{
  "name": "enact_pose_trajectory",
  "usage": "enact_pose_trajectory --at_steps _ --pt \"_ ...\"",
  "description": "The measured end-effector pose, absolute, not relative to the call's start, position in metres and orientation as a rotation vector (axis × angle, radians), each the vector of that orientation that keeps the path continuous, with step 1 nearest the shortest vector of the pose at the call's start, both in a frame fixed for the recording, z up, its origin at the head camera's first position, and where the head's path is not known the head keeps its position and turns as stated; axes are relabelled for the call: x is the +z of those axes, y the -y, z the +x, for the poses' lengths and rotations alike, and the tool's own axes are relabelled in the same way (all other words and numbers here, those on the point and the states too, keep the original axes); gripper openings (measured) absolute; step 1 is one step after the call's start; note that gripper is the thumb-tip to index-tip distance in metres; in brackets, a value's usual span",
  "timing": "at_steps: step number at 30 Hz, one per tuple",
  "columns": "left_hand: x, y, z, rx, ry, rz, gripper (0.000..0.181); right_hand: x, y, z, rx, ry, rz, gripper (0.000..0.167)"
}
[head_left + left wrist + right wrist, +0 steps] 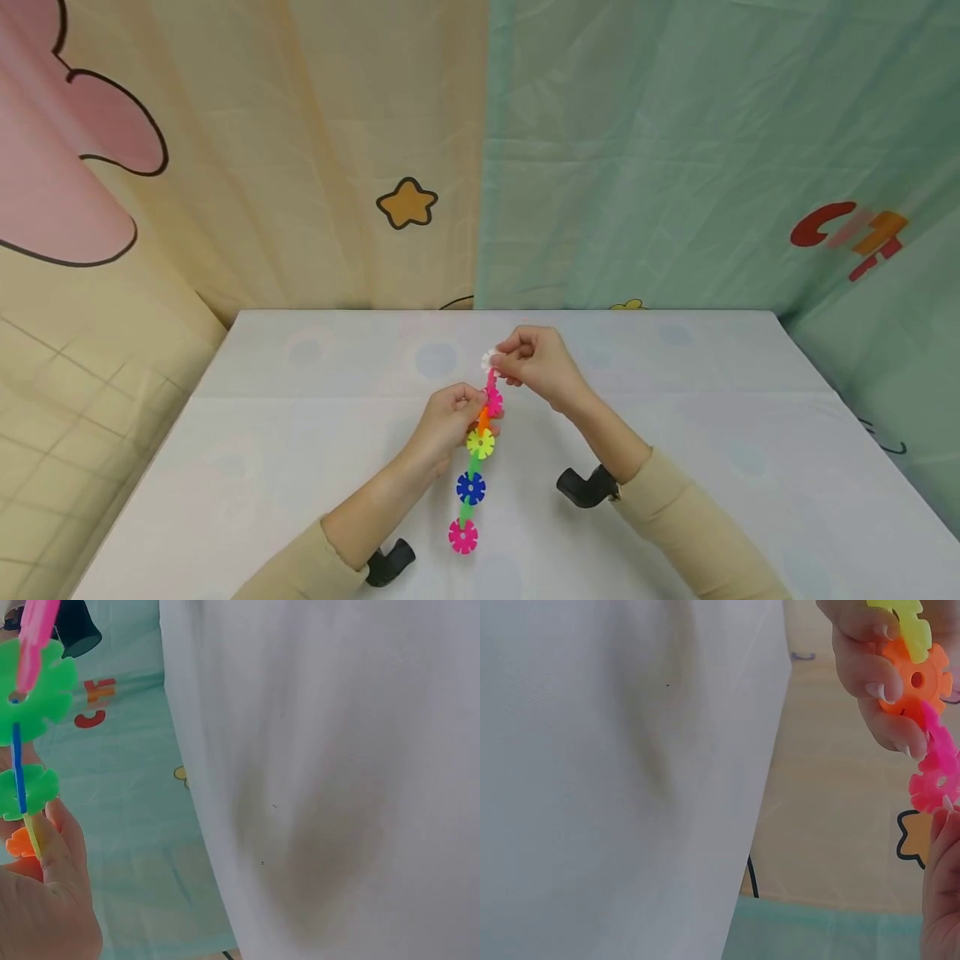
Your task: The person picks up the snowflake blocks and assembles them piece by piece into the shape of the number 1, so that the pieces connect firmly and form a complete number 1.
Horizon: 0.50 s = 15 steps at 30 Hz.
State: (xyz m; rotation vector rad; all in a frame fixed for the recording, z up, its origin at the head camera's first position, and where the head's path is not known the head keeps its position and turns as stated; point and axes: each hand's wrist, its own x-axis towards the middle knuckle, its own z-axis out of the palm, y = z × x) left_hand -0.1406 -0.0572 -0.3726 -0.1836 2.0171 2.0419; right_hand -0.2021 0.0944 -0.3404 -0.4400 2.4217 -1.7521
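Note:
A chain of notched plastic snowflake discs hangs above the table, with pink, blue (471, 488), green and yellow (481, 443) discs locked edge to edge. My left hand (450, 421) grips the chain's upper part by the orange disc (917, 679), just below the pink discs (493, 403). Higher up, my right hand (542, 364) pinches a white disc (489, 361) between thumb and fingers, touching the top pink disc. Fingers partly hide the white disc. In the left wrist view the chain's green disc (34, 690) is close to the camera.
A white cloth-covered table (247, 467) lies beneath both hands. Behind it hang a cream and a green curtain (675, 150). Black curved fittings (587, 487) stick out at both wrists.

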Motion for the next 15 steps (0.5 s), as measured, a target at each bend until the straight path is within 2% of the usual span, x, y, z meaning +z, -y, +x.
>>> enact_pose_trajectory --at_steps 15 --pt "-0.3699 0.0601 -0.1471 1.995 -2.044 -0.079 0.020 -0.3481 -0.1033 -0.2089 -1.918 -2.202 -0.320 0.021"
